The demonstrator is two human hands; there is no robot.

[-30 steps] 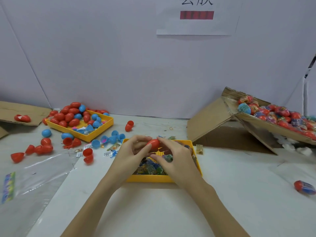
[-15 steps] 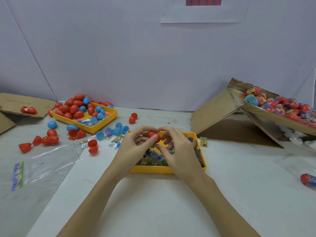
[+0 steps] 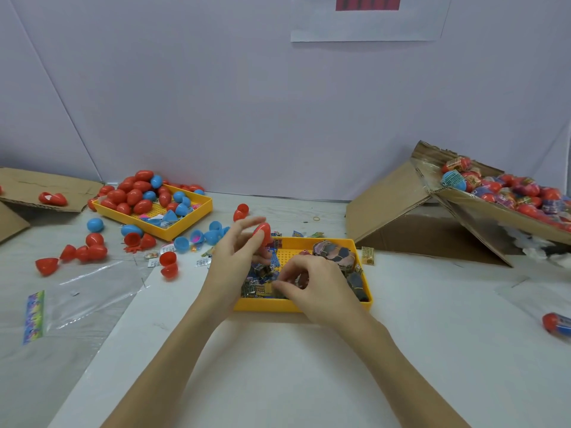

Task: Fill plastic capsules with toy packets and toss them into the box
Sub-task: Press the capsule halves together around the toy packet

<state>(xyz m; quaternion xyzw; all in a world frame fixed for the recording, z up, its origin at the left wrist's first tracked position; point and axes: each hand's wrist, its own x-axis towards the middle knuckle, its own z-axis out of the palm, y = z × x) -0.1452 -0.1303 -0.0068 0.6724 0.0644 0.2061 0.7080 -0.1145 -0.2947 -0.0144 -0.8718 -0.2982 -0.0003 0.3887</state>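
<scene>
My left hand (image 3: 234,257) holds an open red capsule (image 3: 262,232) in its fingertips, raised just above the left end of the near yellow tray (image 3: 302,305). Several toy packets (image 3: 258,288) lie in that tray. My right hand (image 3: 315,285) reaches down into the tray, its thumb and curled fingers pinching a toy packet among the pile. The tilted cardboard box (image 3: 482,208) at the right holds several wrapped filled capsules (image 3: 509,189).
A second yellow tray (image 3: 191,220) of red and blue capsules stands at the back left, with loose capsule halves (image 3: 168,264) scattered around it. A clear plastic bag (image 3: 77,291) lies at the left, flat cardboard (image 3: 46,186) behind it. One wrapped capsule (image 3: 556,324) lies at the far right.
Both hands held the red capsule together over the tray. Now my right hand has let go and dropped to the packets, while my left hand keeps the capsule raised.
</scene>
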